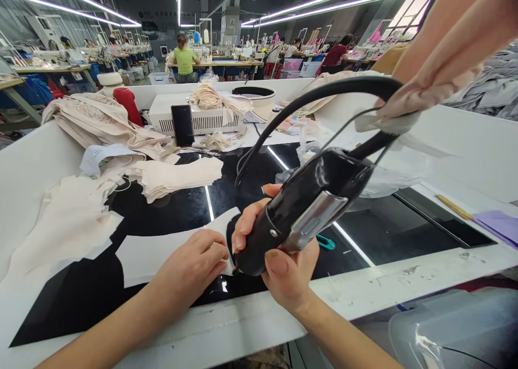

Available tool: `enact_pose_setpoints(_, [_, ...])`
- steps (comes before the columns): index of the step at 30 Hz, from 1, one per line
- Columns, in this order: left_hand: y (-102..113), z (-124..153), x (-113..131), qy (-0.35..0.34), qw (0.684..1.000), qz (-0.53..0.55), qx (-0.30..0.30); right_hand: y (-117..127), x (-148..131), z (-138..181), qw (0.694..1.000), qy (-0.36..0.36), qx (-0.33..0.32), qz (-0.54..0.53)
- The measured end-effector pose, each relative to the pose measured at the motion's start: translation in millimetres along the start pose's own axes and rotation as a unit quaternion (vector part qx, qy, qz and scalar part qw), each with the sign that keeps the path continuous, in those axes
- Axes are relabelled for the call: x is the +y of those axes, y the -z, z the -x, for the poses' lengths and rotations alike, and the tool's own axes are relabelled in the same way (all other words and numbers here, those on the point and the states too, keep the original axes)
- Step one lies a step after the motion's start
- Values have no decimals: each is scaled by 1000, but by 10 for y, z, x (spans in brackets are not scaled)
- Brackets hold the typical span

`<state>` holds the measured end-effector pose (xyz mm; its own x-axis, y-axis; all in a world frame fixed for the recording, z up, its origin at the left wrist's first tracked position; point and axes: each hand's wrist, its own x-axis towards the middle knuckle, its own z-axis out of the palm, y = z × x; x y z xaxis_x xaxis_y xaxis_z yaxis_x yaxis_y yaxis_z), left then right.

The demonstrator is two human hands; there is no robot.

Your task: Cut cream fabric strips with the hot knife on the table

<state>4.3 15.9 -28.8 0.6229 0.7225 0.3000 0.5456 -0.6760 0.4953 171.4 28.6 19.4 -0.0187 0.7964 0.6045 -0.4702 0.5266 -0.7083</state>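
My right hand (283, 255) is wrapped round a thick black corded hand-held tool (295, 212) with a silver lever on its side. The tool is tilted, its narrow tip low, beside the right end of a white fabric piece (149, 255). That piece lies flat on the glossy black tabletop (170, 218). My left hand (194, 264) rests on the fabric with its fingers curled together at the edge near the tip. Its fingertips are partly hidden. From the tool's top a black cable (315, 96) arches up and back, tied with a strip of cloth (437, 96).
Stacked beige fabric pieces (178, 175) and more cloth (60, 223) lie left. Behind stand a phone (183, 125) and a white vented box (162, 110). A teal cutter (326, 243) lies right of my hands. White walls (473, 148) edge the table; people work at machines beyond.
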Motion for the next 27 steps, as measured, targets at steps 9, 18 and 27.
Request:
enact_pose_setpoints(9, [45, 18, 8, -43, 998, -3, -44, -5, -3, -3, 1000, -21, 13, 19])
enact_pose_setpoints(18, [87, 135, -74, -102, 991, -60, -61, -20, -27, -2, 999, -26, 30, 5])
enact_pose_setpoints(27, [74, 154, -68, -114, 989, -85, -47, -14, -23, 9, 1000, -5, 21, 3])
